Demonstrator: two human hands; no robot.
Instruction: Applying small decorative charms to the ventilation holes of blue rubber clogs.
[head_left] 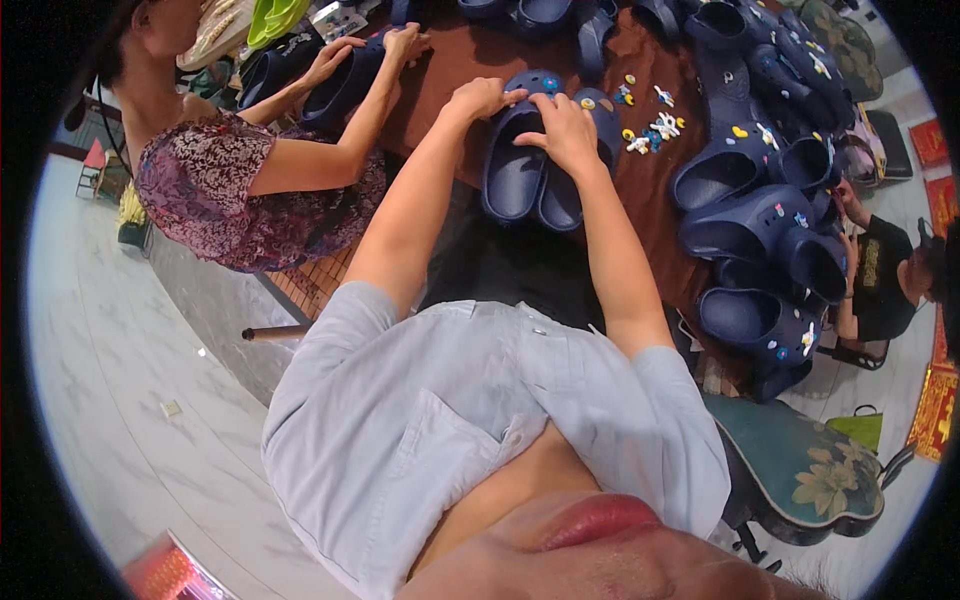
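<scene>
A pair of navy clogs lies side by side on the brown table, heels toward the person. The left hand rests on the toe of the left clog, fingers curled over it; whether it pinches anything cannot be told. The right hand lies on top of the clogs near their toes, fingers bent and pressing down, and what sits under the fingertips is hidden. Just right of the clogs lies a scatter of small coloured charms, too small to make out. Farther right, a heap of clogs stands stacked. Left of the pair, a co-worker's hands handle another clog, partly cut off.
</scene>
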